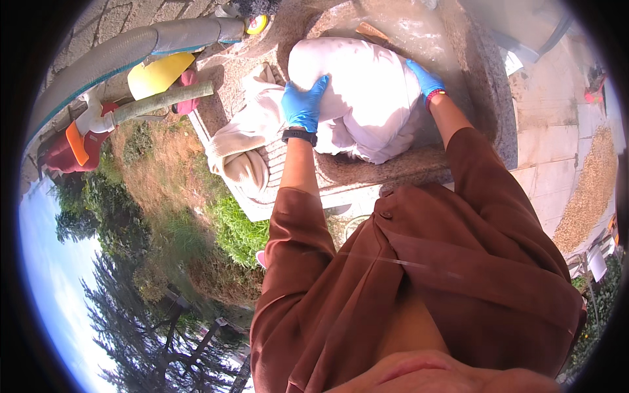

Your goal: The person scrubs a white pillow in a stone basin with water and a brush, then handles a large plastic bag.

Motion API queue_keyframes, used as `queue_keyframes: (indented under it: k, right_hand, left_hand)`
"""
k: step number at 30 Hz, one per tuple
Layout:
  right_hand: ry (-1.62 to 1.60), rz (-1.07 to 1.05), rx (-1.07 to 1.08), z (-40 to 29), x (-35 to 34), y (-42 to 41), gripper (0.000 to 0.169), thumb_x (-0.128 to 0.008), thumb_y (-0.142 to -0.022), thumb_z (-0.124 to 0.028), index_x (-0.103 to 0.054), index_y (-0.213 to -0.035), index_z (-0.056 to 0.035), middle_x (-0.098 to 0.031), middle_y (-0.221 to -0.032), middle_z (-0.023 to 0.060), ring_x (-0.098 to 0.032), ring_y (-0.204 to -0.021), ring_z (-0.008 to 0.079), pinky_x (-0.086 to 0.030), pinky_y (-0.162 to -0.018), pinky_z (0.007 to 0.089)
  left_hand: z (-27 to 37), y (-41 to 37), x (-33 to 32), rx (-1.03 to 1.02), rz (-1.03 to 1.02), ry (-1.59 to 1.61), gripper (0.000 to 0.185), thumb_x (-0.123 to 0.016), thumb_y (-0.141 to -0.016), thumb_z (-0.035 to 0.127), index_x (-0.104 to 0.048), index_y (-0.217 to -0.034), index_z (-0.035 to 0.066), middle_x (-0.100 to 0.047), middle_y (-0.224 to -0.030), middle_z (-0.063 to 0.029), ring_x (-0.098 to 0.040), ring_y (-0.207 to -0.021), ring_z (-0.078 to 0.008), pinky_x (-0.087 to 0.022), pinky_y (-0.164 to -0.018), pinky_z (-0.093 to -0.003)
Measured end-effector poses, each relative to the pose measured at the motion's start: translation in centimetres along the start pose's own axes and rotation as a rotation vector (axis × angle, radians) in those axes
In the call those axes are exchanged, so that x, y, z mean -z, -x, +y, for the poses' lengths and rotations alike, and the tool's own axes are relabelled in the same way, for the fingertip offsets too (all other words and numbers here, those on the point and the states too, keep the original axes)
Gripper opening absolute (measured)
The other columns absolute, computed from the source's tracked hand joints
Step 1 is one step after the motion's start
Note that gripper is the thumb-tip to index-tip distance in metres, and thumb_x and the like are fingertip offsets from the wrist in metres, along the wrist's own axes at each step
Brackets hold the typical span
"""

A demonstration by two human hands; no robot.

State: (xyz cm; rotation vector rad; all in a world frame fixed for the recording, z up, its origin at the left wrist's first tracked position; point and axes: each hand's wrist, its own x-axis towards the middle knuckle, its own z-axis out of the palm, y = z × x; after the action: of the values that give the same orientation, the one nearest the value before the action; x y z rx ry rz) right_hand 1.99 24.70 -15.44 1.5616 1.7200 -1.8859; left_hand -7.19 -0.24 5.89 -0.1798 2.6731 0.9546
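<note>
A bulging bundle of wet white cloth sits in a stone wash basin. My left hand, in a blue glove, grips the bundle's left side with the thumb spread over it. On the opposite side my right hand, gloved in the same blue, holds the cloth by its edge, fingers partly hidden. Left of the bundle, a cream cloth lies over the ribbed washboard and droops at its corner. Foamy water shows behind the bundle.
A brown block lies at the water's edge. A thick grey hose runs along the upper left, near a yellow scoop-like piece and a pale pipe. Grain-like material is spread on paving at right.
</note>
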Motion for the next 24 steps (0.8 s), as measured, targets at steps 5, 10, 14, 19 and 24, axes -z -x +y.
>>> queue_keyframes:
  k: [5, 10, 14, 19, 24]
  right_hand:
    - [-0.329, -0.215, 0.208, -8.1, -0.5, 8.3, 0.028, -0.066, -0.073, -0.021, -0.066, -0.09, 0.0006, -0.064, -0.084, 0.0079, -0.059, -0.073, 0.0164, -0.048, -0.067, 0.0287]
    - [-0.312, -0.464, 0.74, -16.0, 1.4, 13.4, 0.016, -0.072, -0.07, -0.006, -0.058, -0.077, -0.0034, -0.058, -0.071, 0.0003, -0.054, -0.065, 0.0077, -0.044, -0.059, 0.0216]
    - [0.391, -0.452, 1.139, -17.8, 3.9, 19.3, 0.019, -0.069, -0.075, -0.01, -0.052, -0.077, -0.0036, -0.052, -0.069, 0.0005, -0.051, -0.067, 0.0073, -0.041, -0.058, 0.0229]
    - [0.852, -0.225, 1.602, -12.0, 3.5, 19.1, 0.023, -0.067, -0.068, -0.022, -0.051, -0.074, -0.0075, -0.047, -0.071, 0.0085, -0.047, -0.07, 0.029, -0.039, -0.072, 0.037]
    - [0.894, -0.469, 1.273, -15.9, 4.2, 18.9, 0.035, -0.07, -0.069, -0.038, -0.06, -0.084, -0.008, -0.059, -0.082, 0.0078, -0.056, -0.085, 0.0252, -0.044, -0.074, 0.0402]
  left_hand:
    - [-2.9, 4.2, 1.2, 0.052, 0.052, 0.701, 0.031, -0.073, -0.072, 0.005, -0.061, -0.098, -0.005, -0.065, -0.091, -0.0072, -0.059, -0.076, -0.0116, -0.048, -0.07, -0.0237]
    - [-5.2, 7.6, 2.6, 0.023, 0.073, 0.855, 0.028, -0.071, -0.074, 0.004, -0.06, -0.099, -0.003, -0.064, -0.089, -0.0054, -0.057, -0.074, -0.01, -0.048, -0.068, -0.023]
    - [-11.1, 9.8, 0.1, -0.006, 0.025, 0.313, 0.037, -0.074, -0.073, 0.016, -0.057, -0.097, -0.006, -0.062, -0.091, -0.0125, -0.057, -0.078, -0.0192, -0.047, -0.073, -0.0303]
    - [-4.4, 9.8, -2.1, -0.355, 0.024, -0.298, 0.126, -0.079, -0.051, 0.054, -0.011, -0.138, -0.007, -0.011, -0.142, -0.0307, -0.013, -0.132, -0.044, -0.017, -0.107, -0.0449]
    - [0.7, 6.6, -3.2, -0.545, -0.183, -0.641, 0.136, -0.074, -0.04, 0.067, -0.007, -0.142, 0.007, -0.003, -0.144, -0.0284, -0.008, -0.133, -0.0459, -0.013, -0.097, -0.0678]
